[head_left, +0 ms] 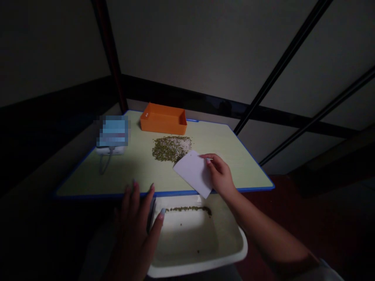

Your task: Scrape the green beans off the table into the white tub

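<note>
Right grip (pixel 220 174) clamped on a white card (pixel 193 173) — just beside the green seed heap (pixel 171 149); left grip (pixel 134 230) open, fingers apart — beside the white tray (pixel 187 267).

No legible text; blue panel (pixel 113 131) pixelated.

Blue-edged table (pixel 88 183), grain heap (pixel 171 149), orange tray (pixel 163 119)

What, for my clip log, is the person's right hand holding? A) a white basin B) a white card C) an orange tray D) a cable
B. The right hand pinches the edge of a white card between its fingers and thumb.
</note>
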`<state>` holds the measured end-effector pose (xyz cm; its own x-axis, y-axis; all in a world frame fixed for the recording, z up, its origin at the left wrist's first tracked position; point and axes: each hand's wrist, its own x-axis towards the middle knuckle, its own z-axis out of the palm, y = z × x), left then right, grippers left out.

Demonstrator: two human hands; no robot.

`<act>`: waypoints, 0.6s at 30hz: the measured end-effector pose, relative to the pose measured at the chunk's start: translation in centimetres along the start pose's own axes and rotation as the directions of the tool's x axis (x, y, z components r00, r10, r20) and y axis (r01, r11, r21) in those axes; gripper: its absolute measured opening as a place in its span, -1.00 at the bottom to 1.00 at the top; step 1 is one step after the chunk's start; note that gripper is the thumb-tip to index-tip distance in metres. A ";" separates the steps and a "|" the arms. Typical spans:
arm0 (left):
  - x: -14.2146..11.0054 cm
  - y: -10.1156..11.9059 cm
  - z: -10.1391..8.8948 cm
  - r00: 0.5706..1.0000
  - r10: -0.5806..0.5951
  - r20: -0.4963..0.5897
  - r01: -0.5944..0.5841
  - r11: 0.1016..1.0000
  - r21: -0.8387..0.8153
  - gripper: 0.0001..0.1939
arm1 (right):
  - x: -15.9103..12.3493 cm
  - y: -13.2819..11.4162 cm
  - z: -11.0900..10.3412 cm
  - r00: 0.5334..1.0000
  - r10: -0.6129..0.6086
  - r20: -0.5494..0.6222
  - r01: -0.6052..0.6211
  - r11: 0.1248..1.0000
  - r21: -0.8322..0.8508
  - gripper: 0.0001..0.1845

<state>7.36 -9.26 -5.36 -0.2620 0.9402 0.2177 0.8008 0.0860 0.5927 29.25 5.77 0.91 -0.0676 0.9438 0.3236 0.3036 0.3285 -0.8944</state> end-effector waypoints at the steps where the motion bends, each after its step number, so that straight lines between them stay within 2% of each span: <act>1: 0.0 -0.2 0.0 1.000 -0.002 0.012 0.002 1.000 -0.003 -0.41 | 0.0 0.1 0.0 1.000 0.004 0.001 -0.004 1.000 -0.007 -0.74; 6: 0.0 -0.5 -0.1 1.000 0.012 0.006 -0.012 1.000 -0.006 -0.42 | -0.2 0.7 -1.1 0.999 0.006 -0.048 -0.008 0.999 -0.043 -0.71; 9: 0.0 -0.2 -0.1 1.000 0.024 -0.019 -0.024 0.999 -0.031 -0.41 | -0.5 1.2 -2.5 0.996 0.012 -0.090 -0.020 0.996 -0.085 -0.70; 13: 0.2 0.6 -0.1 0.998 -0.017 -0.068 0.013 0.998 -0.057 -0.41 | -0.7 1.8 -4.6 0.986 0.031 -0.165 -0.048 0.994 -0.098 -0.69; 15: 0.3 0.9 -0.2 0.998 -0.029 -0.062 0.026 0.998 -0.052 -0.40 | -0.5 2.2 -5.8 0.975 0.064 -0.215 -0.079 0.995 -0.062 -0.68; 18: 0.4 0.8 -0.4 0.998 -0.052 -0.025 0.051 0.997 -0.051 -0.39 | 0.2 2.8 -7.7 0.936 0.162 -0.311 -0.144 0.986 0.083 -0.64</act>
<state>7.70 -8.93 -4.47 -0.3164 0.9261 0.2057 0.7579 0.1164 0.6419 37.36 6.63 0.86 0.2819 0.9252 0.2539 0.2307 0.1915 -0.9540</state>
